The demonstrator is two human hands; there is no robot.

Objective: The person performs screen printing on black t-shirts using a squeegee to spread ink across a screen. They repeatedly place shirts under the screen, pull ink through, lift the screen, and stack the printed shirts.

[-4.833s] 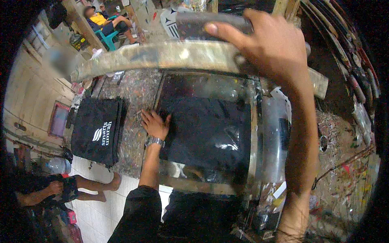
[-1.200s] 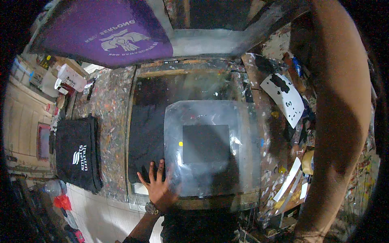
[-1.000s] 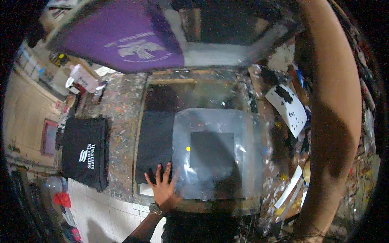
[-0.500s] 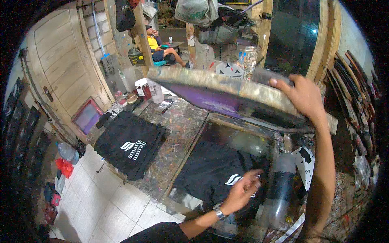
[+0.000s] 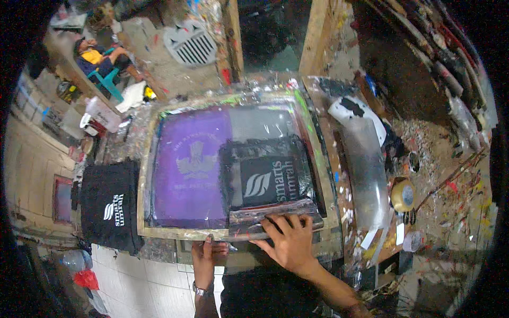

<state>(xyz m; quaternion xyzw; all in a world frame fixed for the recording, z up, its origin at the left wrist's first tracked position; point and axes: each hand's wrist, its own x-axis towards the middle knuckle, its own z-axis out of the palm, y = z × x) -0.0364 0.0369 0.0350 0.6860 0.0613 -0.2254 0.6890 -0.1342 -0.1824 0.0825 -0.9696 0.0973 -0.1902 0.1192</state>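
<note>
At the near right corner of a wooden-framed screen (image 5: pixel 142 212), just below a dark panel (image 5: pixel 270 180) marked with a pale leaf-like shape and lettering, a squeegee (image 5: pixel 245 218) is held lengthwise along the front rim. Its bar is clasped by the right hand (image 5: pixel 287 241), with the fingers spread over the top and the thumb brought against the near side, apparently so that pressure can be shared along the bar. By the left hand (image 5: pixel 205 255), the outside of the front rim is met, left of the squeegee; the thumb is laid at the edge, perhaps so that the frame is steadied, but whether the rim is truly pinched cannot be told. The left part of the mesh is covered in purple (image 5: pixel 183 196) with a pale emblem. The screen is laid on a paint-speckled table (image 5: pixel 119 143). To its left, a pile of black cloth (image 5: pixel 95 201) is stacked printed side up, probably so that the white mark is not rubbed. To its right, a curled clear sheet (image 5: pixel 366 175) is set down, with a roll of tape (image 5: pixel 403 195) placed beyond it, seemingly within reach. Farther back, a teal chair (image 5: pixel 108 85) is occupied by a person (image 5: pixel 94 57)
</note>
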